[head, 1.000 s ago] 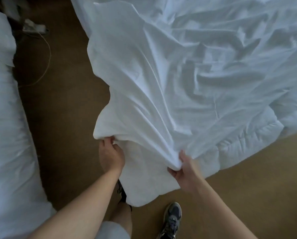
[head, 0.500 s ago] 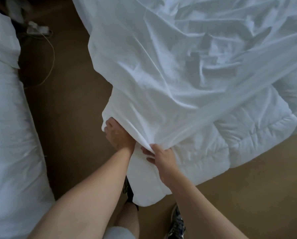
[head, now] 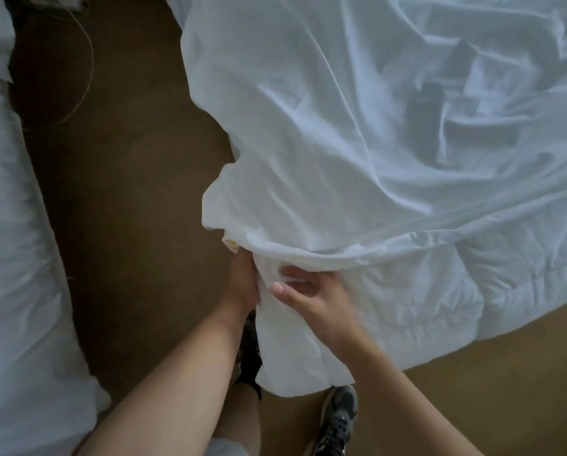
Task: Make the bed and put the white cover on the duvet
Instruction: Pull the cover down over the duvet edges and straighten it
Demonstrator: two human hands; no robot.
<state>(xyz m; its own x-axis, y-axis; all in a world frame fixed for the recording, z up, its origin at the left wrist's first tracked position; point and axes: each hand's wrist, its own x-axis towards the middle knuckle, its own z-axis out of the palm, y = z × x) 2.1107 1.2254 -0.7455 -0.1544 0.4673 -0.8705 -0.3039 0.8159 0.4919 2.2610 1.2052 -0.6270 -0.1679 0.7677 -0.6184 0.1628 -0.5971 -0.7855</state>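
Two bare hands at 6 o'clock: left hand (head: 242, 284), fingers hidden under cloth, cannot tell their state; right hand (head: 311, 301), fingers loosely spread on the quilted white duvet (head: 417, 301). One thin wrinkled white cover (head: 357, 143) overlaps the duvet from 12 to 3 o'clock. Brown carpet floor (head: 134, 199); second white bed (head: 15, 258) at 9 o'clock; two dark sneakers (head: 336, 419).

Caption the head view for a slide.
Both hands, left and right, work the duvet corner into the white cover.
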